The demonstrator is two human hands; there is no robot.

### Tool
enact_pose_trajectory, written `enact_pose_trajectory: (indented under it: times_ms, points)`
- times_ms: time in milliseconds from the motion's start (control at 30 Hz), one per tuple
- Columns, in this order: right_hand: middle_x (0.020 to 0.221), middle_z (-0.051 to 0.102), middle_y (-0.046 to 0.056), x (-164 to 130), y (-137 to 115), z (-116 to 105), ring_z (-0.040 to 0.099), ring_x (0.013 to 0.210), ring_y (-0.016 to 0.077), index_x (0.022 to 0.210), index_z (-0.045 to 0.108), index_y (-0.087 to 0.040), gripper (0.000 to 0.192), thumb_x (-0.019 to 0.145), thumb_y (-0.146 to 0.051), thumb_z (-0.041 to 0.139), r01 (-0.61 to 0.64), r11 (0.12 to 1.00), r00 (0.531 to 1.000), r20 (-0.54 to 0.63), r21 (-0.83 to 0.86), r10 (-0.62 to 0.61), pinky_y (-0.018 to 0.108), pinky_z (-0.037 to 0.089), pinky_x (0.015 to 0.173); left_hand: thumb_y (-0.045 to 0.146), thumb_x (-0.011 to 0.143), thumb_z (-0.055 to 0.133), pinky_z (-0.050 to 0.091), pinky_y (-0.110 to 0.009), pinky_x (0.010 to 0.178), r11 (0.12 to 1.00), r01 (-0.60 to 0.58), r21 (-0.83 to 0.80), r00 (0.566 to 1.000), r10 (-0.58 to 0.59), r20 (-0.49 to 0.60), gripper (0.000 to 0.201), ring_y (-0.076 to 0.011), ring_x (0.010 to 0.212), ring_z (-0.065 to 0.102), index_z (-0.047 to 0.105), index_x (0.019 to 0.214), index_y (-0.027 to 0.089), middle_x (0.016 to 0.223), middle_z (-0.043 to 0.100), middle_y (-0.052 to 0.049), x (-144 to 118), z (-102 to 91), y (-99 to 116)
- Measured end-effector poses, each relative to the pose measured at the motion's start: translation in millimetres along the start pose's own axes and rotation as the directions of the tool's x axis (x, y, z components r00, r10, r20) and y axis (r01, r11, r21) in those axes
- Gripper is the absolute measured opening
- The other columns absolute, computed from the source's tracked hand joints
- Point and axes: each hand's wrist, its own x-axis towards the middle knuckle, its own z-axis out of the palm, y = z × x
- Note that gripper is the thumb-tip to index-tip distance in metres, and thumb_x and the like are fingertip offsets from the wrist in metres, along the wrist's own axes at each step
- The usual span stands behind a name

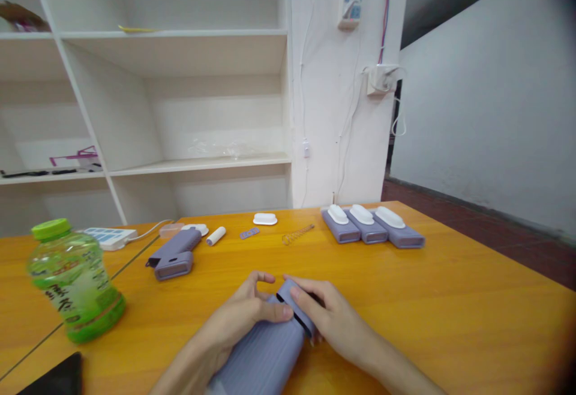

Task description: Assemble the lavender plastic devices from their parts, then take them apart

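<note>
A long lavender ribbed plastic case [272,353] lies slanted in front of me, its near end cut off by the frame's bottom edge. My left hand [245,317] grips its upper end, thumb pressed on top and index finger raised. A short lavender end piece [285,291] is pinched by my right hand [330,317], with the thumb on its face. Between end piece and case runs a dark gap; whether they are joined I cannot tell. Beyond my hands lie a coil spring [297,236], a small lavender plate with holes [249,233] and a white cylinder [216,236].
Three lavender cases with white oval tops [360,215] stand at the back right. Another white oval piece [264,220] sits at the back. Lavender parts [175,251] lie to the left, near a green-capped bottle [76,287], a power strip [110,238] and a black flat object [56,377].
</note>
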Motion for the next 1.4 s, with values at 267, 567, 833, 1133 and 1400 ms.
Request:
enact_pose_trajectory:
  times_ms: [267, 567, 833, 1133, 1400]
  points:
    - [0.090, 0.070, 0.005, 0, 7, 3, 0.062, 0.095, 0.0255, 0.104, 0.074, -0.020, 0.050, 0.095, -0.061, 0.047, -0.052, 0.999, 0.986, -0.155, 0.004, 0.052, 0.033, 0.049, 0.082, 0.048, 0.062, 0.087, 0.043, -0.026, 0.067, 0.997, -0.074, -0.032, 0.994, 0.076, 0.080, 0.105, -0.0160, 0.070, 0.062, 0.029, 0.144, 0.018, 0.080, 0.062, 0.003, 7, -0.3, -13]
    - [0.088, 0.071, 0.006, -3, -2, -2, 0.062, 0.093, 0.0259, 0.086, 0.073, -0.016, 0.058, 0.094, -0.065, 0.044, -0.133, 0.990, 0.978, -0.168, -0.049, 0.123, 0.033, 0.044, 0.082, 0.038, 0.064, 0.088, 0.041, -0.034, 0.103, 0.992, -0.108, -0.061, 0.985, 0.115, 0.127, 0.127, -0.0268, 0.120, 0.057, 0.003, 0.157, 0.019, 0.127, 0.056, -0.013, -3, 11.4, -9]
    - [0.088, 0.069, 0.006, 2, 1, 3, 0.060, 0.089, 0.0235, 0.086, 0.069, -0.017, 0.054, 0.097, -0.061, 0.040, -0.100, 0.995, 0.969, -0.226, 0.001, 0.098, 0.032, 0.042, 0.079, 0.029, 0.064, 0.089, 0.040, -0.035, 0.107, 0.962, -0.166, -0.218, 0.964, 0.205, 0.172, 0.133, -0.0286, 0.131, 0.051, -0.006, 0.157, 0.026, 0.151, 0.038, -0.017, 1, 16.3, -10]
    - [0.075, 0.056, 0.001, 4, 15, 15, 0.052, 0.075, 0.0186, 0.077, 0.059, -0.018, 0.042, 0.097, -0.053, 0.045, -0.013, 1.000, 0.952, -0.305, 0.009, 0.015, 0.029, 0.040, 0.069, 0.022, 0.060, 0.091, 0.038, -0.035, 0.110, 0.957, -0.114, -0.266, 0.977, 0.156, 0.146, 0.139, -0.0283, 0.136, 0.047, -0.008, 0.157, 0.026, 0.153, 0.039, -0.018, 0, 19.2, -6]
    - [0.070, 0.051, -0.001, 2, 10, 17, 0.048, 0.070, 0.0169, 0.068, 0.052, -0.020, 0.041, 0.096, -0.050, 0.048, -0.001, 1.000, 0.950, -0.311, 0.012, 0.005, 0.028, 0.038, 0.065, 0.021, 0.059, 0.092, 0.046, -0.038, 0.102, 0.952, -0.110, -0.285, 0.974, 0.160, 0.158, 0.129, -0.0278, 0.115, 0.063, 0.005, 0.155, 0.023, 0.135, 0.056, -0.017, 6, 17.8, -12]
